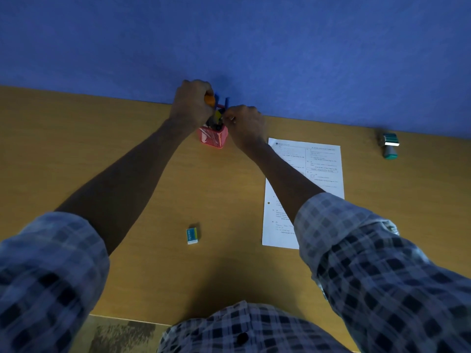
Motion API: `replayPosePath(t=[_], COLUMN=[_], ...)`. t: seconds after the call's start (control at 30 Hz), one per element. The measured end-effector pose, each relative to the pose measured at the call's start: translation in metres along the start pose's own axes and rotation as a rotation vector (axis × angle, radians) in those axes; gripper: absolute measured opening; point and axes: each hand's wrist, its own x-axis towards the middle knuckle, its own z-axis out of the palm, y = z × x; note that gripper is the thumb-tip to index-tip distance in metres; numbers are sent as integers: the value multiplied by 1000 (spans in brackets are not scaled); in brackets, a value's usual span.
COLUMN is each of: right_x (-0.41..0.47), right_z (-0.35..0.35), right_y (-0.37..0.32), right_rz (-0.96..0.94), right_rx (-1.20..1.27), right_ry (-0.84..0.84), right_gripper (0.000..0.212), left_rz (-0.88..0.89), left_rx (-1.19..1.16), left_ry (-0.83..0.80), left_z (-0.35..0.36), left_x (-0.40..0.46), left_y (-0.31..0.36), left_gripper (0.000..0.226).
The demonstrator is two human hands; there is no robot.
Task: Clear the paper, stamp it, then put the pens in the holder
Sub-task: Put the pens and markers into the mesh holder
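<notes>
1. One wooden desk (153,189) fills the middle of the view, running back to one blue wall (254,47) at its far edge.
2. Two forearms reach far across the desk out of two rolled checked sleeves (369,250).
3. One printed paper (318,161) lies flat on the desk, right of centre, its near part hidden under the right forearm. It carries two columns of typed text with bold lines that look like page references; the print is too small to read surely.
4. The left hand (191,105) is above the holder at the far edge, fingers curled round an orange pen (210,100) whose end shows beside the knuckles.
5. The right hand (246,128) is just right of the holder, fingertips bunched toward the pens at its rim; whether they pinch one I cannot tell.
6. One red mesh pen holder (212,138) stands near the wall between the two hands. Several pens (226,103) stick up from it, blue and yellow among them; an exact count cannot be made.
7. One green-and-grey stamp (390,146) lies on its side at the far right, well apart from the paper.
8. One small blue-and-yellow box (191,235) lies near centre; its white label is too blurred to read.
</notes>
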Motion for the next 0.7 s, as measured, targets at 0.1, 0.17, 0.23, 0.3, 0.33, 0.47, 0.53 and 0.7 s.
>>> replayPosePath(t=[0.1, 0.17, 0.23, 0.3, 0.33, 0.47, 0.53, 0.7], right_x=[-1, -1, -4, -9, -11, -23, -33, -67], right_z=[0, 1, 1, 2, 3, 4, 5, 6], right_y=[-1, -3, -5, -4, -2, 3, 3, -2], right_rz=[-18, -18, -21, -29, -30, -3, -24, -44], right_rx=[5, 47, 96, 124, 125, 121, 131, 187], right_ry=[7, 21, 44, 93, 112, 144, 185, 167], right_gripper=[26, 27, 30, 28, 26, 21, 18, 19], left_rz=[34, 82, 138, 179, 187, 169, 145, 120], left_rx=[-4, 3, 51, 65, 54, 11, 0, 37], left_ry=[-12, -10, -27, -41, -37, -5, 5, -26], left_z=[-1, 0, 1, 3, 4, 8, 9, 8], left_x=[-7, -14, -20, -25, -27, -33, -33, -30], left_y=[3, 5, 5, 4, 4, 4, 4, -2], left_gripper=[28, 27, 29, 31, 32, 32, 31, 34])
